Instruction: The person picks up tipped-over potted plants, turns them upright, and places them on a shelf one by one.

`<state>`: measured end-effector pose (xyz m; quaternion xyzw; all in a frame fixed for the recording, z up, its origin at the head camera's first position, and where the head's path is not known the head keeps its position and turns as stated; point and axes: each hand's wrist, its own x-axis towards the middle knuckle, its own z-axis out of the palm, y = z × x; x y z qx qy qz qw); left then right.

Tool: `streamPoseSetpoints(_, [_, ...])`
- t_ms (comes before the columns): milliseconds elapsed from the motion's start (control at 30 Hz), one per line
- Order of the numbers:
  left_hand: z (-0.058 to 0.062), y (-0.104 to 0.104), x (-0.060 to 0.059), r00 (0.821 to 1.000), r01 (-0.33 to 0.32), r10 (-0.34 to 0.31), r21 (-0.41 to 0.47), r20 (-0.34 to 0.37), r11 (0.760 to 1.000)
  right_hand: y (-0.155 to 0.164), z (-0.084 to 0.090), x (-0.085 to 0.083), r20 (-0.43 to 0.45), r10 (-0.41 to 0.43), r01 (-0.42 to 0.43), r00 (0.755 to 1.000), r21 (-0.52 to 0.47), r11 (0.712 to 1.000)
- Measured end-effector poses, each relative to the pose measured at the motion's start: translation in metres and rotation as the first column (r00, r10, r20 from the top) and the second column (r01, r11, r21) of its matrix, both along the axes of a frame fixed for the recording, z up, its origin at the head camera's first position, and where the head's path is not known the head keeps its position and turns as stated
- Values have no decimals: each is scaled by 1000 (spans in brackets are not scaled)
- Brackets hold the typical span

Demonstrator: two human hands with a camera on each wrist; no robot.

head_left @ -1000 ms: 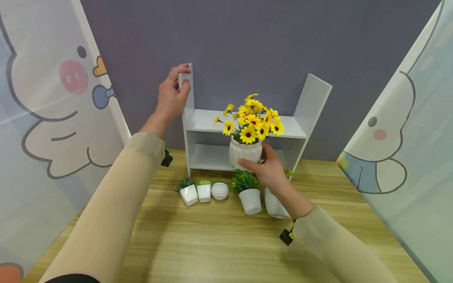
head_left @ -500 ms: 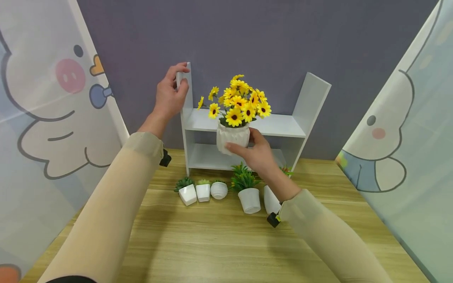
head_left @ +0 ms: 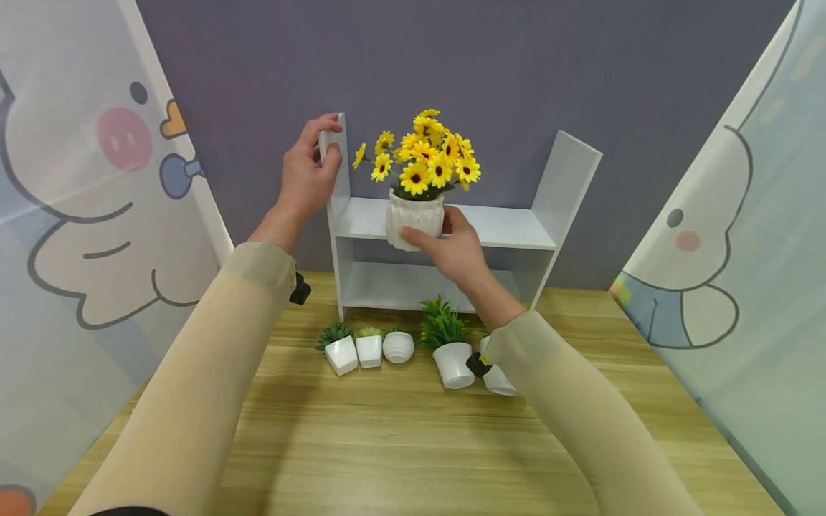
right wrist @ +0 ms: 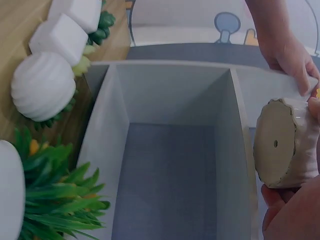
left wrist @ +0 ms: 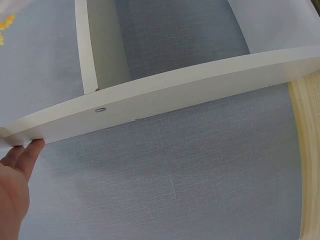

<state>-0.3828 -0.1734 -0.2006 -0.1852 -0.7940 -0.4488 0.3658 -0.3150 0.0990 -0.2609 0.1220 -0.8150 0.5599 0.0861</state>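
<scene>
A bare stretch of the white shelf [head_left: 510,226]'s upper board lies open right of the sunflower pot [head_left: 415,218], bounded by the right side panel [head_left: 568,175]. The lower compartment [head_left: 400,283] stands open behind a row of small potted plants [head_left: 369,350] lining the table [head_left: 387,444].

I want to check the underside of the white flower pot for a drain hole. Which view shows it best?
The right wrist view: the white flower pot turns its unglazed base and small centre hole to that camera. The head view shows only its ribbed side below the sunflowers; the left wrist view misses it.
</scene>
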Motion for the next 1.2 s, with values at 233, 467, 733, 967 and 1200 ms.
streamPoseSetpoints(233, [-1, 4, 6, 1000, 6, -6, -6, -7, 1000, -1, 5, -12, 5, -30, 30, 1000, 47, 998])
streamPoseSetpoints(467, [-2, 4, 6, 1000, 12, -12, 5, -2, 1000, -4, 4, -20, 17, -35, 33, 999, 102, 994])
streamPoseSetpoints(733, [-1, 2, 8, 1000, 4, -4, 3, 11, 1000, -13, 10, -27, 9, -41, 39, 999, 153, 987])
streamPoseSetpoints(967, [-1, 2, 8, 1000, 0, 0, -4, 11, 1000, -22, 11, -36, 16, -57, 53, 998, 196, 979])
streamPoseSetpoints(1200, [-1, 3, 7, 1000, 8, -8, -9, 1, 1000, -29, 12, -41, 6, -68, 64, 998, 228, 971])
